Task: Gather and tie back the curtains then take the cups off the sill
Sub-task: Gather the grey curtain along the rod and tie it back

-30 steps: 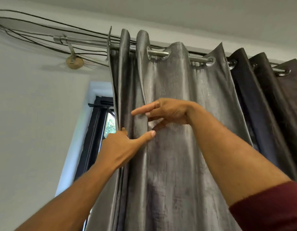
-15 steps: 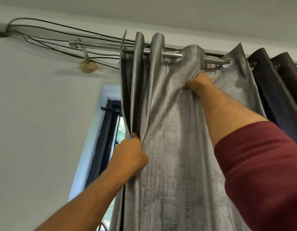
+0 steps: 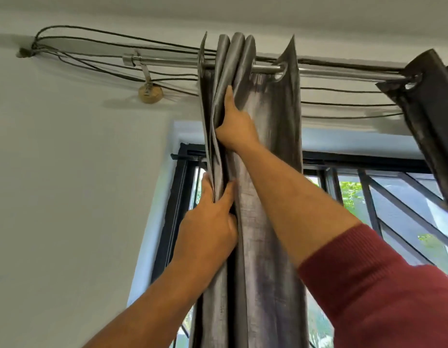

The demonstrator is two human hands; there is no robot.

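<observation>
Step in hand: gathering the grey curtain (image 3: 268,197), tie-back not started. The curtain hangs from the curtain rod (image 3: 167,63), bunched at the left side of the window (image 3: 394,202); 3 folds are packed tight at the top, 1 more eyelet sits apart to their right on the rod.

Left hand (image 3: 210,222) is low on the bunch, fingers curled round the left folds, thumb pressed on the front: gripping the curtain. Right hand (image 3: 234,124) is higher, just under the rod, thumb up along a fold and fingers tucked behind the fabric, so it looks like it is gripping a fold too.

A second, dark curtain (image 3: 429,106) hangs at the far right end of the rod, well apart from the grey one. Cables (image 3: 104,43) run along the wall above and behind the rod.

No cups, sill or tie-back in view.

Next move, as a guess: pull the last loose eyelet left into the stack, then slide both hands down while keeping the folds pinched, and find something to tie with. The dark curtain probably needs the same, cups after that.
</observation>
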